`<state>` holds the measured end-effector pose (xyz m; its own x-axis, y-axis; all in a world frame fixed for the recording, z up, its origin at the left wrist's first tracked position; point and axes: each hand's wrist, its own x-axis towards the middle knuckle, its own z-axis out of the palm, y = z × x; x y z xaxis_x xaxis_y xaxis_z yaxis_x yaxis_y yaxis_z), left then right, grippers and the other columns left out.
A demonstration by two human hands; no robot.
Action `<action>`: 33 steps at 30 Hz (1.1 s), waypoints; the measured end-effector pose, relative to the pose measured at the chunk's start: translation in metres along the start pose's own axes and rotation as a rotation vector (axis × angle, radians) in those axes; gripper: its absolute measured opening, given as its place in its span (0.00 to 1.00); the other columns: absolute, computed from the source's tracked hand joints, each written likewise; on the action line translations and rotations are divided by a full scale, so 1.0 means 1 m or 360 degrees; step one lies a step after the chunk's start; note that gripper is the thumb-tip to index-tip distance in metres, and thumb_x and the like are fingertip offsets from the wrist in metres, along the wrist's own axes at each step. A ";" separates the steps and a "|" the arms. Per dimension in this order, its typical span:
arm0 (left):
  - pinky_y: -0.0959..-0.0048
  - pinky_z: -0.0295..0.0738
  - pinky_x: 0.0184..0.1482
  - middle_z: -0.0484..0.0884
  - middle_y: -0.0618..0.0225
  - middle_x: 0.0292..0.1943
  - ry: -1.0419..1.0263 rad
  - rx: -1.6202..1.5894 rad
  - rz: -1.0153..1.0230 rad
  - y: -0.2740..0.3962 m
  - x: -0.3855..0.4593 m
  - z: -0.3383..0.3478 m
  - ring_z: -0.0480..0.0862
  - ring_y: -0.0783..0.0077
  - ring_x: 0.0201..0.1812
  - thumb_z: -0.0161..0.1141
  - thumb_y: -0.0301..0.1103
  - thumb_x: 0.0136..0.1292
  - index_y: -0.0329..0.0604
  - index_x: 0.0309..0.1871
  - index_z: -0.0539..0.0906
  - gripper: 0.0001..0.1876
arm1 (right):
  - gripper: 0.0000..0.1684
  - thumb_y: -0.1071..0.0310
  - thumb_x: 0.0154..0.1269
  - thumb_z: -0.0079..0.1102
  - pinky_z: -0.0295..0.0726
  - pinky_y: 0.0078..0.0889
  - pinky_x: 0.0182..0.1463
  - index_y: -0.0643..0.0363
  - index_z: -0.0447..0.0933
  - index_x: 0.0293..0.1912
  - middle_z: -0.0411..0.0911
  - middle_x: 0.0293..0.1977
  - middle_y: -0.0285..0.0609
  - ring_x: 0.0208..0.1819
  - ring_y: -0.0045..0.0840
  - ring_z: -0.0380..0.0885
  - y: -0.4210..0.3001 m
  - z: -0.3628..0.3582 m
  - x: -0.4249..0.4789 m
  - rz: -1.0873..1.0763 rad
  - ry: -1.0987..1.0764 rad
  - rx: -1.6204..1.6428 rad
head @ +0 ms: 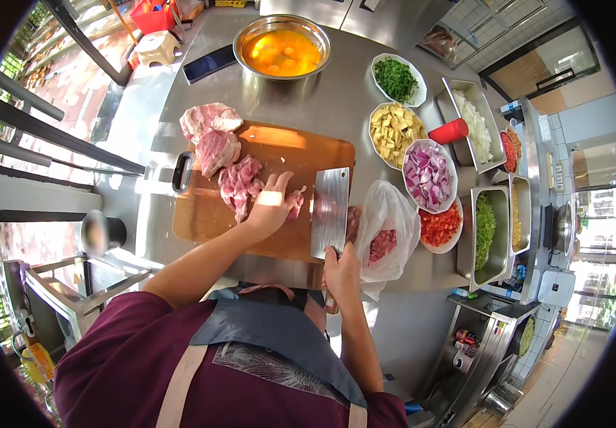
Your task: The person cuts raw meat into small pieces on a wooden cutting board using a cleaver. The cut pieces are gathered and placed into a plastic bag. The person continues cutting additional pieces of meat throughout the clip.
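My right hand (343, 273) grips the handle of a cleaver (330, 211), whose broad blade lies over the right part of a brown cutting board (206, 222). On the board, my left hand (271, 206) rests beside a pile of cut raw meat (238, 184). A small meat strip (297, 204) lies against its thumb; the underside of the hand is hidden. Two larger chunks of raw meat, a pale one (209, 119) and a pinker one (216, 151), sit at the board's upper left. Right of the blade, a clear plastic bag (401, 214) holds diced meat (382, 247).
A steel bowl of cracked eggs (282, 51) stands beside a phone (210, 63) at the far edge. To the right are chopped greens (395, 79), yellowish chunks (395, 131), red onion (428, 176), red pepper (439, 227), steel pans (466, 241) and a red-capped item (449, 131).
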<state>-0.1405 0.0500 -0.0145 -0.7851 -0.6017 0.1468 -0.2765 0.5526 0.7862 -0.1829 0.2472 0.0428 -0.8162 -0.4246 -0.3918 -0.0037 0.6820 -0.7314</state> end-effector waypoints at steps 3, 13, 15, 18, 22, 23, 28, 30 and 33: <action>0.61 0.75 0.45 0.77 0.55 0.39 0.0128 0.0134 0.0233 0.006 -0.003 -0.007 0.77 0.52 0.45 0.58 0.34 0.61 0.35 0.47 0.77 0.14 | 0.14 0.64 0.66 0.53 0.72 0.55 0.30 0.66 0.65 0.35 0.74 0.22 0.63 0.28 0.59 0.75 0.001 0.002 -0.003 -0.0164 0.0058 -0.0156; 0.63 0.72 0.46 0.78 0.58 0.40 -0.0338 0.0523 0.0680 -0.005 -0.022 -0.008 0.76 0.56 0.41 0.58 0.31 0.57 0.38 0.44 0.78 0.12 | 0.12 0.64 0.68 0.50 0.71 0.57 0.30 0.64 0.65 0.36 0.75 0.22 0.63 0.29 0.58 0.76 -0.031 0.001 0.008 -0.0407 0.0156 -0.0595; 0.63 0.72 0.47 0.78 0.57 0.42 -0.0202 0.0460 0.0723 -0.008 -0.027 -0.008 0.76 0.55 0.41 0.59 0.30 0.57 0.37 0.44 0.78 0.12 | 0.11 0.64 0.68 0.50 0.73 0.55 0.29 0.63 0.64 0.36 0.75 0.21 0.61 0.27 0.56 0.77 -0.036 -0.003 0.003 -0.0467 0.0090 -0.0686; 0.62 0.72 0.48 0.77 0.56 0.42 0.0067 0.0373 0.0768 -0.008 -0.025 -0.004 0.76 0.55 0.42 0.58 0.30 0.58 0.36 0.42 0.78 0.11 | 0.12 0.64 0.68 0.49 0.73 0.54 0.30 0.64 0.64 0.36 0.75 0.22 0.61 0.27 0.56 0.76 -0.048 -0.006 -0.007 -0.0436 -0.0039 -0.0820; 0.64 0.72 0.51 0.78 0.57 0.40 -0.0118 0.0458 0.0649 -0.011 -0.017 0.009 0.76 0.57 0.44 0.57 0.32 0.58 0.38 0.34 0.77 0.07 | 0.11 0.64 0.69 0.48 0.73 0.54 0.30 0.64 0.64 0.37 0.75 0.22 0.60 0.27 0.55 0.77 -0.047 -0.001 -0.013 -0.0412 -0.0106 -0.0907; 0.64 0.72 0.51 0.78 0.58 0.40 -0.0138 0.0514 0.0642 -0.011 -0.017 0.009 0.76 0.58 0.44 0.57 0.32 0.58 0.38 0.34 0.77 0.07 | 0.11 0.65 0.69 0.47 0.73 0.54 0.31 0.64 0.64 0.37 0.75 0.22 0.60 0.27 0.55 0.77 -0.049 -0.001 -0.013 -0.0394 -0.0130 -0.0915; 0.66 0.72 0.49 0.77 0.59 0.39 -0.0118 0.0404 0.0587 -0.016 -0.020 0.014 0.76 0.59 0.43 0.56 0.31 0.57 0.39 0.32 0.77 0.05 | 0.10 0.65 0.69 0.46 0.78 0.53 0.31 0.63 0.64 0.37 0.78 0.22 0.56 0.27 0.51 0.80 -0.056 0.016 -0.003 -0.0383 -0.0104 -0.0986; 0.68 0.72 0.49 0.76 0.62 0.35 -0.0112 0.0463 0.0642 -0.011 -0.017 0.010 0.76 0.61 0.40 0.54 0.32 0.54 0.40 0.31 0.78 0.06 | 0.09 0.66 0.69 0.45 0.78 0.55 0.34 0.64 0.64 0.38 0.78 0.24 0.58 0.30 0.54 0.80 -0.064 0.038 0.026 -0.0382 -0.0031 -0.0963; 0.67 0.72 0.49 0.76 0.63 0.34 -0.0153 0.0512 0.0608 -0.011 -0.016 0.010 0.76 0.61 0.40 0.54 0.31 0.54 0.41 0.31 0.77 0.05 | 0.11 0.65 0.69 0.45 0.78 0.57 0.39 0.66 0.65 0.39 0.78 0.27 0.62 0.35 0.56 0.79 -0.074 0.038 0.055 -0.0353 -0.0033 -0.0836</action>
<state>-0.1306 0.0598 -0.0313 -0.9069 -0.2742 0.3200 -0.1041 0.8816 0.4603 -0.2057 0.1506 0.0545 -0.7518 -0.5994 -0.2750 -0.4650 0.7775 -0.4235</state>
